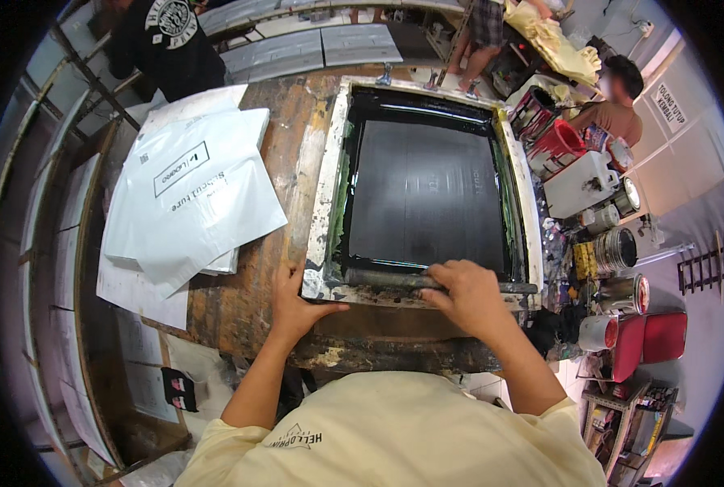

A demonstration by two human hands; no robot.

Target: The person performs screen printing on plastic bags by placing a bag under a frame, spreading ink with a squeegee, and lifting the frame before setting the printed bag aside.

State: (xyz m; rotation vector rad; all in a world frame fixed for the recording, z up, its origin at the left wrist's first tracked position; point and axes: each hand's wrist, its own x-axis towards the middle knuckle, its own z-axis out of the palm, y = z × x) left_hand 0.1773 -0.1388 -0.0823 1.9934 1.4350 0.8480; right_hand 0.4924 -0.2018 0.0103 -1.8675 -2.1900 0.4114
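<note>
while left fingers (290, 278) spread at the frame (324, 227) corner, right fingers (449, 276) grip a dark bar (388, 280).

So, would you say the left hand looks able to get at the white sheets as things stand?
Probably yes: the left hand rests at the near left corner of the frame, and only tabletop shows between it and the white sheets.

We wear a pale yellow shirt (410, 434) with short sleeves (558, 415) and a small, dark, lettered print (298, 438); our forearms (261, 373) are bare.
</note>
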